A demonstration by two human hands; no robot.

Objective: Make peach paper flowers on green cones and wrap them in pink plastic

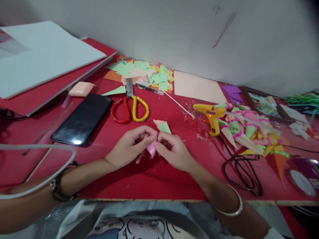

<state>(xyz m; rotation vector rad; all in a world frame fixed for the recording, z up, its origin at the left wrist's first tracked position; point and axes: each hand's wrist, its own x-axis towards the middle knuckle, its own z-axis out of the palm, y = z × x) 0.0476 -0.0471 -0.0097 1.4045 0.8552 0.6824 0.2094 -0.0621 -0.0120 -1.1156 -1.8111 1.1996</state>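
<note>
Over the front middle of the red table, both hands hold a small, shiny pink packet (151, 150) that looks like plastic film. My left hand (133, 143) pinches its upper left side with thumb and fingers. From the right, my right hand (173, 150) grips it with thumb and curled fingers. Just behind the hands lies a small paper piece (163, 127), light green with a peach part beside it. Scissors (130, 105) with one red and one yellow handle lie beyond my left hand. A black phone (83, 119) rests to the left.
A yellow glue gun (211, 116), its orange light on, stands right, with a black cord (243, 171) coiled before it. Beside it are several decorated paper cones (245, 127). Paper scraps (142, 71), a stick (178, 104) and a peach sheet (198, 86) lie behind. White board (54, 56) sits left.
</note>
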